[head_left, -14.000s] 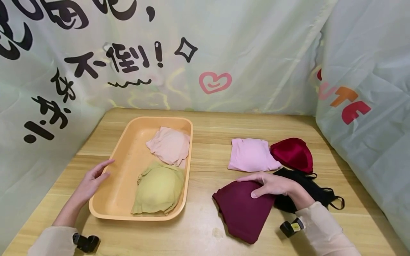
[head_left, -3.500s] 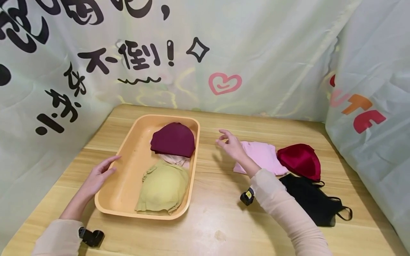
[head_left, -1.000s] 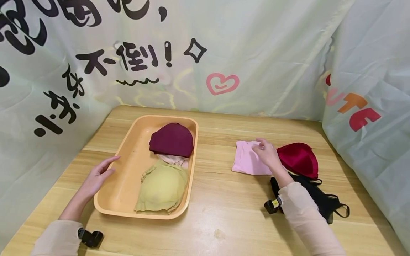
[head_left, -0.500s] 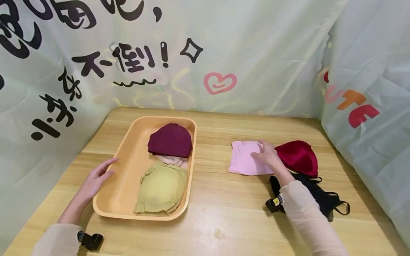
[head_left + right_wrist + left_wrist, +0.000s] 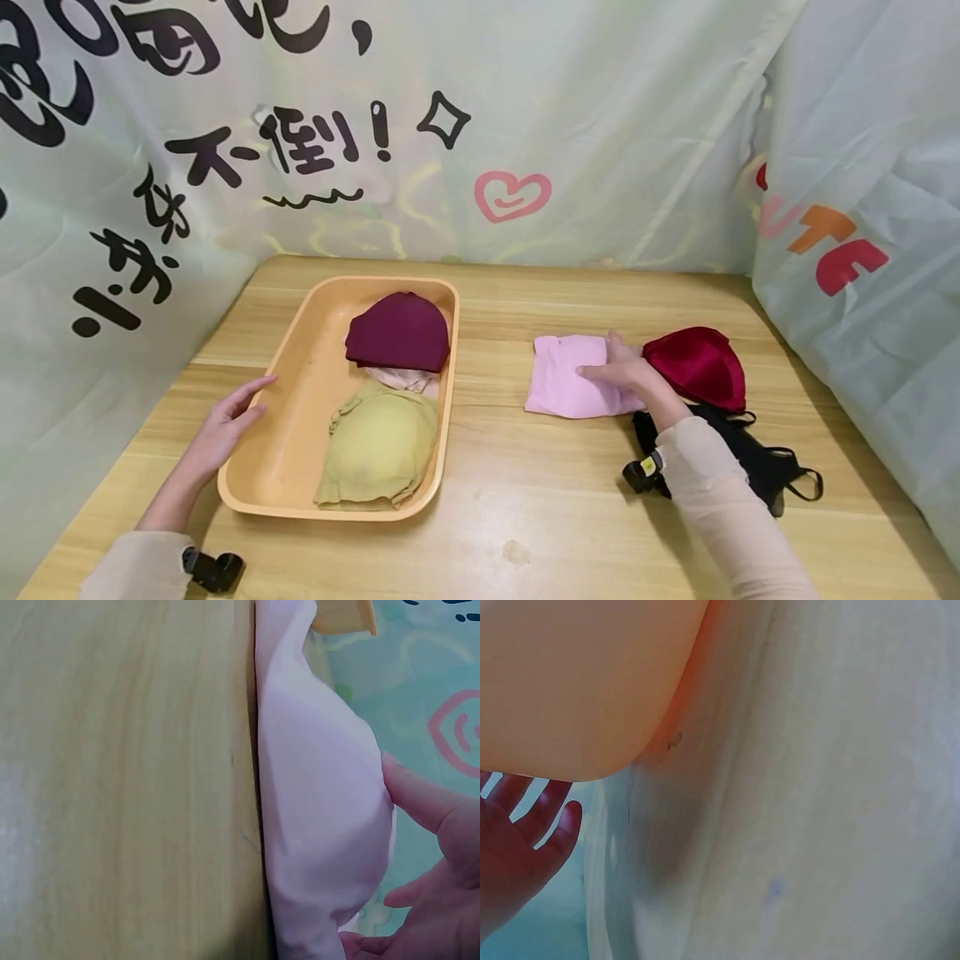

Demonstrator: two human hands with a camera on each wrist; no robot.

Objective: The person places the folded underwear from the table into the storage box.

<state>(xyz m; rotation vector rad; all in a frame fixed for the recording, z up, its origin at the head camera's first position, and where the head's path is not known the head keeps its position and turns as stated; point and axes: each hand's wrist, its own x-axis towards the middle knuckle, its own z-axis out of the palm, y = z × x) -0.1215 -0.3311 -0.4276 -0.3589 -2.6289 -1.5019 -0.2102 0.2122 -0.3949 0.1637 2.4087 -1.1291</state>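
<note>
My left hand [image 5: 225, 421] rests at the left rim of the orange plastic tray [image 5: 281, 483], fingers extended along its edge. My right hand [image 5: 618, 367] lies over the right part of a folded pink padded bra [image 5: 562, 375] on the table. In the right wrist view the thumb touches the raised cup and the fingers spread towards the end of the bra [image 5: 322, 795]. A crimson satin bra [image 5: 697, 367] lies just right of this hand, and a black strappy bra [image 5: 750, 458] is partly hidden beneath the forearm.
Inside the tray lie a maroon folded bra [image 5: 401, 333], a pale pink garment [image 5: 405, 379] mostly covered by it, and a yellow-green padded bra [image 5: 382, 442]. Printed curtains [image 5: 615, 167] enclose the wooden table [image 5: 517, 492] at the back and sides.
Earlier my right hand held the maroon bra, which now lies in the tray. The right hand has come back and lowered onto the pink bra, which shifted slightly left. The left hand stayed put.
</note>
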